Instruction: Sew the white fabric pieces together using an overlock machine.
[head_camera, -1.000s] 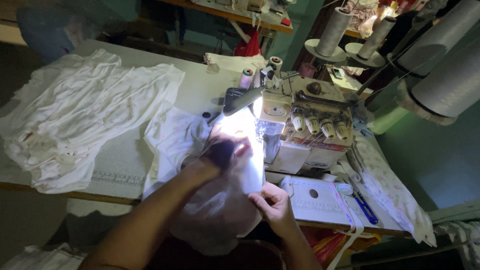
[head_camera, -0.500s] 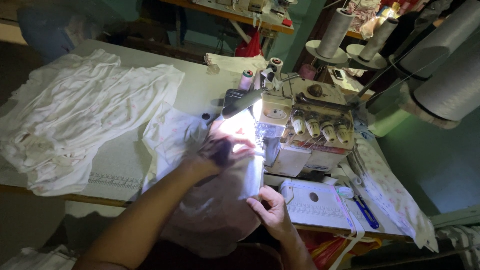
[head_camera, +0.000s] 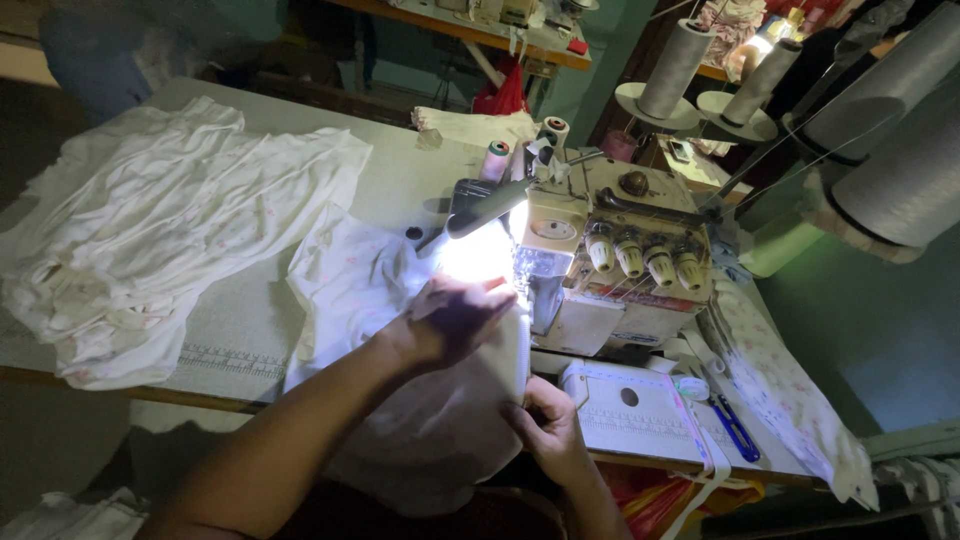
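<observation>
White fabric piece under two hands.

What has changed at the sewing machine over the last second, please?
Little. The left hand lies flat on the white fabric under the lamp, shifted slightly. The right hand has kept its pinch on the fabric's near edge. The pile of white cloth and the sewing machine stayed put.

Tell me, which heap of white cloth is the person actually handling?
The lit piece at the sewing machine, under both hands: left hand flat on it, right hand gripping its edge. The bigger heap lies untouched, far left.
</observation>
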